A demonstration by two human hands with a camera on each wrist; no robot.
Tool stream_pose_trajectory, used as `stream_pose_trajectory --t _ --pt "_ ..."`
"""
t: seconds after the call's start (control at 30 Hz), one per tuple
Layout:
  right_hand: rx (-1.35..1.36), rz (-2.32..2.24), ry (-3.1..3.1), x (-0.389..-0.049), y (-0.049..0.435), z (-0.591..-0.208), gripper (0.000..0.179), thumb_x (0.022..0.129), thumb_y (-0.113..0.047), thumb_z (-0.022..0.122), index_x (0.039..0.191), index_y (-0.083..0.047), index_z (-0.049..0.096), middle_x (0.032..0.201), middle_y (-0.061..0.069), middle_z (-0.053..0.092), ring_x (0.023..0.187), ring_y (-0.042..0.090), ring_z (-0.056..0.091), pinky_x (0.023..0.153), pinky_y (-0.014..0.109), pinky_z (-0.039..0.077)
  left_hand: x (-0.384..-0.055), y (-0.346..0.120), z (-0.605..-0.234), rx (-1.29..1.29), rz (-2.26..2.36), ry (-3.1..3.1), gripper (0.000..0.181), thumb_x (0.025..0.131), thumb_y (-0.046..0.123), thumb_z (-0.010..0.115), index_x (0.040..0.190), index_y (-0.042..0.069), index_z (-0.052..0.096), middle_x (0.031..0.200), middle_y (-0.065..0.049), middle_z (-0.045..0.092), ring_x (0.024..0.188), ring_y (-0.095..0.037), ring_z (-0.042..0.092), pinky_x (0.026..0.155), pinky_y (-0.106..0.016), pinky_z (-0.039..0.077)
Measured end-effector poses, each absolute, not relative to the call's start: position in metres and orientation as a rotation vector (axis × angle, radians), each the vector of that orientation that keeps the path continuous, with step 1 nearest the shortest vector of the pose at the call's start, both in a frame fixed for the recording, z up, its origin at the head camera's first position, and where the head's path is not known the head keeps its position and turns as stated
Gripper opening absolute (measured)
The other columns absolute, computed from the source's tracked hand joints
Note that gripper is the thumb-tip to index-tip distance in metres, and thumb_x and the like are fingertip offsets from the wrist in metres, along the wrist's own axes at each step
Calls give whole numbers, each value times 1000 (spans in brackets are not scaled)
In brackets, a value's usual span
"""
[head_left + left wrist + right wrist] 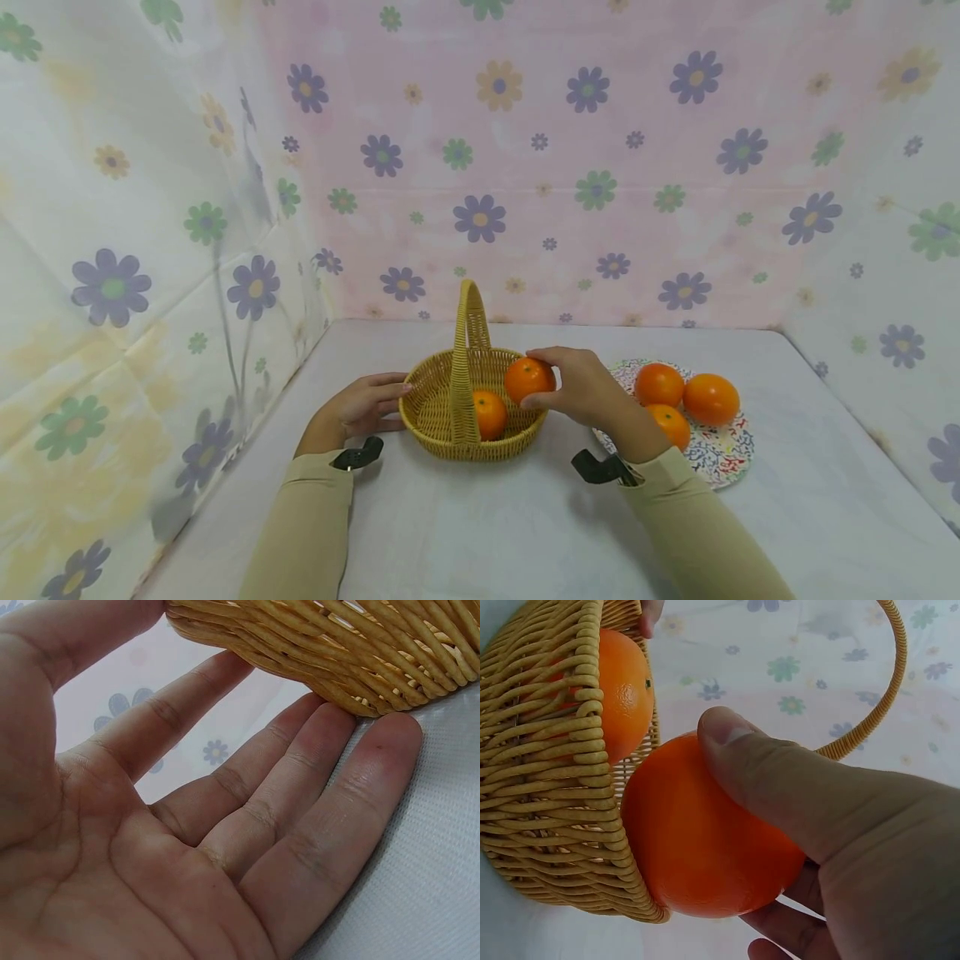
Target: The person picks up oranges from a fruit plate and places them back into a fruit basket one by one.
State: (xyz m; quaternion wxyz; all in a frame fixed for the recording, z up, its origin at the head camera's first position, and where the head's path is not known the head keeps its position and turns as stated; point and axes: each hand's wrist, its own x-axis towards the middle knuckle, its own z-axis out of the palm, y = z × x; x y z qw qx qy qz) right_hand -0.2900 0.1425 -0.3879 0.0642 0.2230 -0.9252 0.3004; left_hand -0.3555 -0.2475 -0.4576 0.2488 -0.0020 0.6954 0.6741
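Mid-frame, the right hand (pixel 581 385) pinches a glossy round orange fruit (pixel 528 380) at the right rim of a yellow wicker basket (pixel 431 408), which could tip if pressed, as the left hand (pixel 357 406) (fingers spread) apparently only touches it.

There is one basket (pixel 468 452), with one handle (pixel 462 392) arching over it. Oranges come to five in all: one orange (pixel 491 415) lies inside the basket, a second orange (pixel 527 381) is held at the basket's right rim, and three more oranges (pixel 711 399) sit together to the basket's right. Under those three is one plate (pixel 726 458), also right of the basket. Hands number two: one left hand (pixel 363 406) at the basket's left side and one right hand (pixel 583 387) at its right. Two sleeves (pixel 300 525) and two black wrist pieces (pixel 360 455) show, one of each on either side nearer than the basket. One table (pixel 480 533) lies beneath the basket. Flowered cloth walls (pixel 540 179) make three: one behind the basket, one left, one right.
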Motion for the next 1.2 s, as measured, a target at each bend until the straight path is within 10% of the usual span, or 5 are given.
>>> stream_pose_trajectory --t 1.2 --pt "734 791 -2860 -290 123 -408 70 81 -38 89 141 -12 63 128 3 71 106 20 65 96 40 59 -357 -250 -459 8 1829 1894 69 97 29 74 155 8 44 139 -8 65 119 -21 68 101 -52 57"
